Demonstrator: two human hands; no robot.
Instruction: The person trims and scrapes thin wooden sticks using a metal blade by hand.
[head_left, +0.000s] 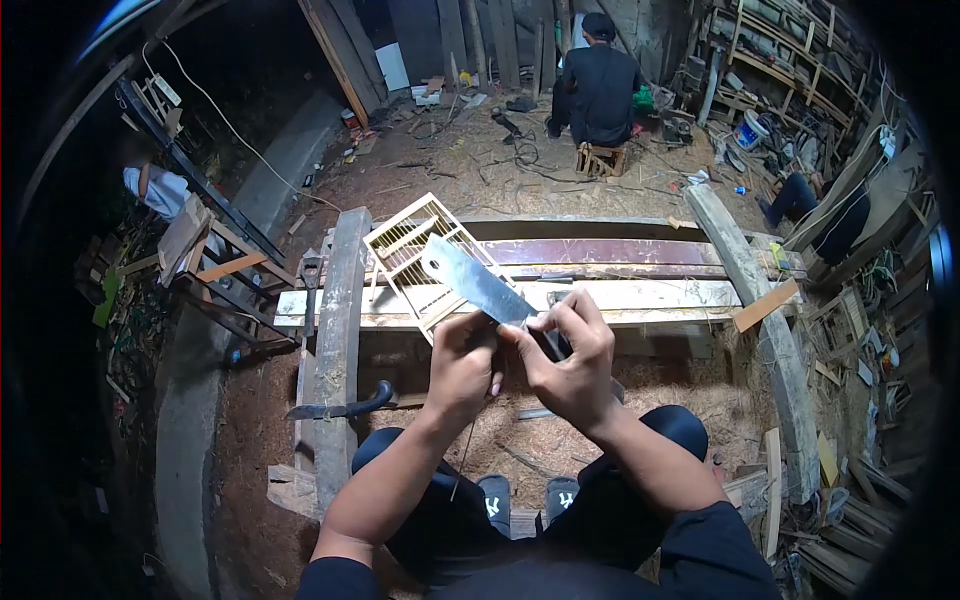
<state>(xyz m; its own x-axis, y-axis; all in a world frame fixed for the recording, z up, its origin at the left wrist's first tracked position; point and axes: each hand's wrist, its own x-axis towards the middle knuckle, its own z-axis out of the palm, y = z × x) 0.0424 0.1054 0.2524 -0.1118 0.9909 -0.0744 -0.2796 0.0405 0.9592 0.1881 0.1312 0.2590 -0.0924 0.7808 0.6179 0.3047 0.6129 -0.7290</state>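
My right hand [572,352] is closed around the dark handle end of a broad metal knife [482,284]. The blade points up and to the left and has a hole near its far tip. Close beside it, my left hand [463,368] is closed, its fingers near the base of the blade. A thin stick [463,462] hangs below my left hand and seems held in it; its upper end is hidden by the fingers. Behind the blade, a small slatted wooden cage [408,238] leans tilted on the bench planks [640,294].
A tool with a curved black handle [368,402] and a handsaw [311,285] rest at the left beam [342,300]. A wooden offcut [765,305] lies on the right beam [735,245]. A person in black [602,90] sits ahead; others are at both sides. Shavings cover the floor.
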